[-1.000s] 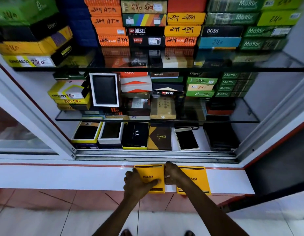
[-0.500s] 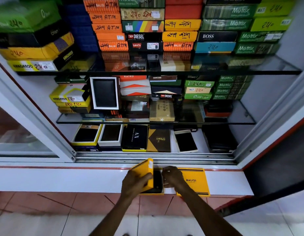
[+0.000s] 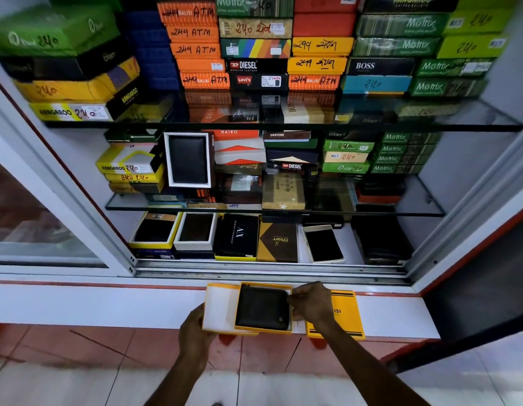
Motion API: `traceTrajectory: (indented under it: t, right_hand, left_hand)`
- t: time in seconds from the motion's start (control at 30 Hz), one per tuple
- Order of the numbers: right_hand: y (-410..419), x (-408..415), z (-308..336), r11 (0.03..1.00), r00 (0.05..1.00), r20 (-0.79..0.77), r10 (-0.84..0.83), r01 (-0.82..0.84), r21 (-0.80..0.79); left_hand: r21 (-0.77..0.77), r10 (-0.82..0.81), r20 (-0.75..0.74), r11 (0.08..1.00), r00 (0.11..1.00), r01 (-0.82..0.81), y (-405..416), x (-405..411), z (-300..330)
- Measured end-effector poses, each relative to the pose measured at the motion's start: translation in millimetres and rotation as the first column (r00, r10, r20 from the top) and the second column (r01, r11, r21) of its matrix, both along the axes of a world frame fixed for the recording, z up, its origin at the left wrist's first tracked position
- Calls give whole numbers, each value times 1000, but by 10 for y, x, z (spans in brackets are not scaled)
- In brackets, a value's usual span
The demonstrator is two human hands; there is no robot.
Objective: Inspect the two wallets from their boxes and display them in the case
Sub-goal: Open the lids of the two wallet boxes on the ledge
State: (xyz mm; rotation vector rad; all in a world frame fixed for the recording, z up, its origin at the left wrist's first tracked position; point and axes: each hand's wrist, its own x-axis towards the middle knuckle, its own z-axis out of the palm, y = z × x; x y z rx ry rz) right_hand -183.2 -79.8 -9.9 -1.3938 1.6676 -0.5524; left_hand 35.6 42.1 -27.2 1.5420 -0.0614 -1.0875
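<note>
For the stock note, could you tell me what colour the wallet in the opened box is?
Black, or very dark: the wallet in the head view.

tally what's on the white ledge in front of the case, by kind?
Closed yellow box: 1
Open yellow box base: 1
Yellow lid, inside up: 1
Black wallet in the base: 1
Total: 4

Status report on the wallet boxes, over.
Left hand holds lid aside. Right hand at dark wallet in open box. Second yellow box shut. Nothing blocking.
</note>
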Motion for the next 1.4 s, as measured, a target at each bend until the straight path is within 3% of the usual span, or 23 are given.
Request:
traceTrajectory:
  t: [0.13,0.23,0.4,0.63,0.77,0.87,0.97,1.03,1.1,1.17,1.23,1.33,1.4]
  right_hand:
    - [131,198,66,988,976,197,-98,71,139]
    - [151,296,28,993,974,202,-106,93,74]
    - [150,390,-16,999,959,281,-46,44,15]
    - [168,363,-99,999,987,152,49,-49,-7]
    - [149,124,37,997,987,154,38,-27,-70]
    - [48,-288,93,975,999,-30,-25,17,-224]
    - [-35,-793,88,956,974,-135,-181,142,-257]
    - [-102,-1074,9,975,951,-235,-203,173,-139]
    - [-142,-1236,-43,986,940,-313,-133,157,54]
    - [-141,-1288,-67,969,968,-222,-119,162,184]
    - [-130,-1330,-77,949,985,-12,-170,167,267]
    - [-106,-1397,-26,896,926,267,-268,138,421]
    - [-95,-1452,29,869,882,354,-311,112,483]
  left_hand:
    - [94,-65,150,994,986,52,-108,-244,-95]
    - [137,-140,272,985,952,105,-167,-302,-44]
    - [334,-321,398,923,859,190,-195,-219,-38]
    - [337,-342,331,913,880,228,-191,-164,78]
    - [316,-346,619,932,705,179,-200,-268,203]
    - [190,-301,735,952,608,241,-326,-514,375]
    - [211,-423,631,900,650,381,-514,-857,421]
    - [236,-546,489,833,680,500,-637,-1095,401]
    - [281,-667,387,743,637,607,-749,-1311,364]
    - [358,-758,334,652,561,668,-833,-1483,340]
    - [411,-808,265,588,525,697,-893,-1616,334]
    - [445,-823,225,563,522,696,-936,-1733,338]
    - [454,-816,237,572,527,683,-958,-1801,340]
